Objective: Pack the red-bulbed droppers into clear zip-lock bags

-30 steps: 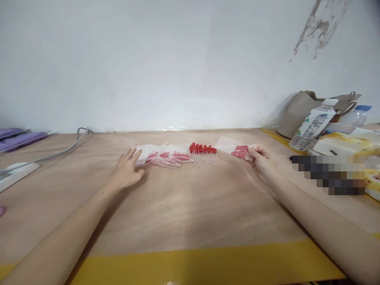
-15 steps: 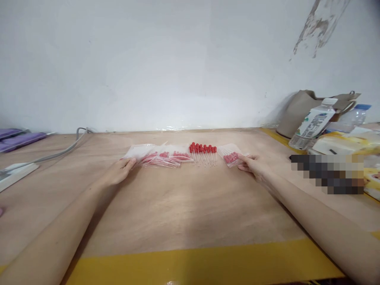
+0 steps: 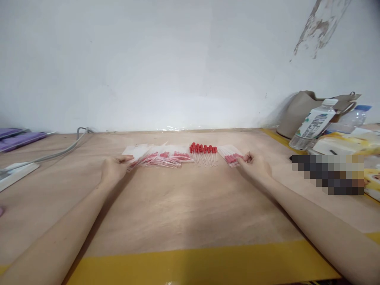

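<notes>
A row of clear plastic bags with red-bulbed droppers lies across the table. My left hand (image 3: 115, 169) is at the leftmost bag (image 3: 135, 151), its fingers stretched out over the bag's near-left edge. Several overlapping bags (image 3: 162, 157) lie just to the right of it. Loose droppers with red bulbs (image 3: 202, 150) are lined up in the middle, bulbs toward the wall. My right hand (image 3: 255, 168) is at the right-hand bag (image 3: 230, 155); the thumb touches its near-right corner and the index finger is raised apart from the thumb. The undersides of both hands are hidden.
At the right stand a grey-brown bag (image 3: 293, 114), a labelled bottle (image 3: 315, 123) and a yellow-and-white packet (image 3: 346, 144). A grey cable (image 3: 67, 151) and purple packs (image 3: 25, 141) lie at the left. Yellow tape (image 3: 208, 263) edges the table; a white wall (image 3: 178, 67) rises behind.
My left hand has shifted slightly left and its fingers have straightened. My right hand has turned, with the index finger lifted off the bag. The right-hand bag lies a little straighter.
</notes>
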Available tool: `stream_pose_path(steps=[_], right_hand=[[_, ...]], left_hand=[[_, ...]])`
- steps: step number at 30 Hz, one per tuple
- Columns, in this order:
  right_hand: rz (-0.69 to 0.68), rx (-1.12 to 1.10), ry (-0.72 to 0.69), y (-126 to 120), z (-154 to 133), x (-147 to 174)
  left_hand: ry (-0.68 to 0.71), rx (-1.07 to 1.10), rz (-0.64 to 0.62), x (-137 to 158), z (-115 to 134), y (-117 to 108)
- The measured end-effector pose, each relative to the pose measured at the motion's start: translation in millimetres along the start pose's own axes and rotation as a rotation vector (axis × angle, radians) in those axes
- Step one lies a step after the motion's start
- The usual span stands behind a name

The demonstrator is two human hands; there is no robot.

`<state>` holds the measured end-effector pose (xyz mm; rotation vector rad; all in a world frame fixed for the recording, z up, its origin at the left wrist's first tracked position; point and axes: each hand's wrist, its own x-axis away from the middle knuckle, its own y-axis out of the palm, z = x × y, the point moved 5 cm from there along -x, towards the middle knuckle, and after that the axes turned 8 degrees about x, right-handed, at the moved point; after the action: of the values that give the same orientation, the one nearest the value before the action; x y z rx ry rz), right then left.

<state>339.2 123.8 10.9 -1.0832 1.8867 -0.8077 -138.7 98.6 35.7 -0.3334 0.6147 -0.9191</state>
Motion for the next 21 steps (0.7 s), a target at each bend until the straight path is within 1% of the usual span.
stream_pose_path(steps=[2,4,5,7,9,10,11,12,13,14,15,16,18,21], right_hand=[[0.0,-0.027,-0.015,1.4,1.3,0.9],[-0.003,-0.061,-0.039,3.3,0.8,2.6],[-0.001,-0.081,-0.055,4.4,-0.4,3.8],[-0.006,-0.117,-0.107,8.0,-5.9,5.9],[-0.045,-0.149,-0.202,13.8,-15.9,6.7],[-0.07,-0.156,-0.258,17.2,-22.2,6.2],[-0.094,-0.153,-0.309,20.6,-28.7,4.8],[-0.11,-0.141,-0.348,23.8,-35.0,2.4],[-0.115,-0.12,-0.367,26.6,-40.7,-1.2],[-0.111,-0.092,-0.368,29.0,-45.9,-5.7],[-0.104,-0.066,-0.358,31.1,-51.0,-10.8],[-0.099,-0.044,-0.338,33.1,-55.7,-16.1],[-0.118,-0.016,-0.277,37.8,-64.6,-26.1],[-0.198,0.012,-0.185,46.7,-76.7,-36.5]], left_hand=[[0.011,-0.015,-0.119,-2.8,-6.4,3.3],[0.025,-0.018,-0.191,-7.0,-12.1,3.8],[0.045,-0.013,-0.177,-9.1,-12.8,2.0],[0.123,0.013,-0.057,-10.6,-6.7,-4.2],[0.245,0.051,0.062,-3.2,10.4,-7.5],[0.304,0.065,0.069,4.4,21.9,-5.2],[0.381,0.082,0.023,14.8,35.7,0.5],[0.461,0.096,-0.034,27.8,50.0,7.6],[0.543,0.103,-0.133,43.1,64.0,17.4],[0.706,0.112,-0.314,63.4,79.7,30.7],[0.838,0.123,-0.477,84.4,91.3,42.6],[0.927,0.116,-0.618,103.7,98.5,53.3],[0.992,0.086,-0.819,132.2,102.7,70.3],[0.973,0.0,-1.026,152.4,96.6,85.7]])
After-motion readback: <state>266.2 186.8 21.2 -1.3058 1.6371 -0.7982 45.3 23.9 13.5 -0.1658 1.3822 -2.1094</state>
